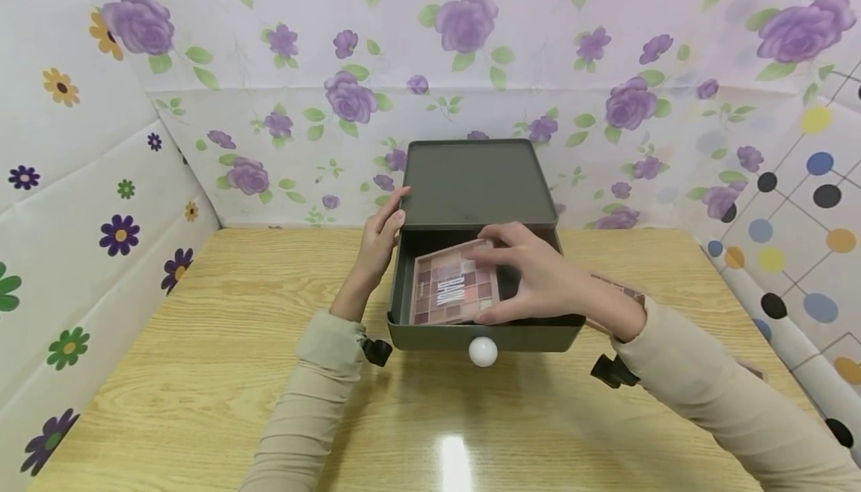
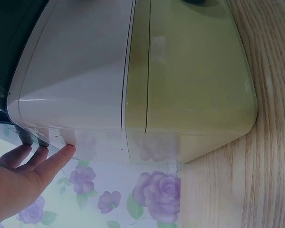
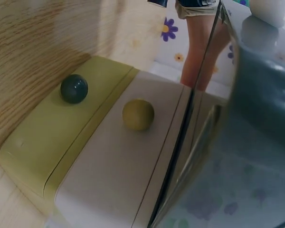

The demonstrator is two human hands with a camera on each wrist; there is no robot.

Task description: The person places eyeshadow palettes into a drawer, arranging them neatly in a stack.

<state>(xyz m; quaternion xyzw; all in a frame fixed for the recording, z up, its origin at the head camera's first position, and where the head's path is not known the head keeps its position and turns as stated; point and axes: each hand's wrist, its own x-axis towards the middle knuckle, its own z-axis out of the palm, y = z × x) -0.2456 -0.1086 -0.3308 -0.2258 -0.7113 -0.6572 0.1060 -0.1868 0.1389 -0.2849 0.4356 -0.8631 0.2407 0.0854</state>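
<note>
A stacked drawer box stands on the table, its dark green top drawer [image 1: 518,337] pulled out, with a white knob [image 1: 483,351]. Inside that drawer lies a tilted pink eyeshadow palette [image 1: 437,290] with many pans. My right hand [image 1: 538,275] holds the palette at its right end, thumb near the front corner and fingers over the back corner. My left hand [image 1: 377,245] rests its extended fingers against the box's left side, below the dark green top [image 1: 477,182]. In the left wrist view, the left fingertips touch the white middle section [image 2: 76,71].
Below the top drawer are a white drawer with a yellow knob [image 3: 138,115] and a yellow-green drawer with a dark knob [image 3: 74,89]. Another palette [image 1: 622,288] lies right of the box, partly behind my right forearm. A flowered wall covering [image 1: 336,155] rises behind.
</note>
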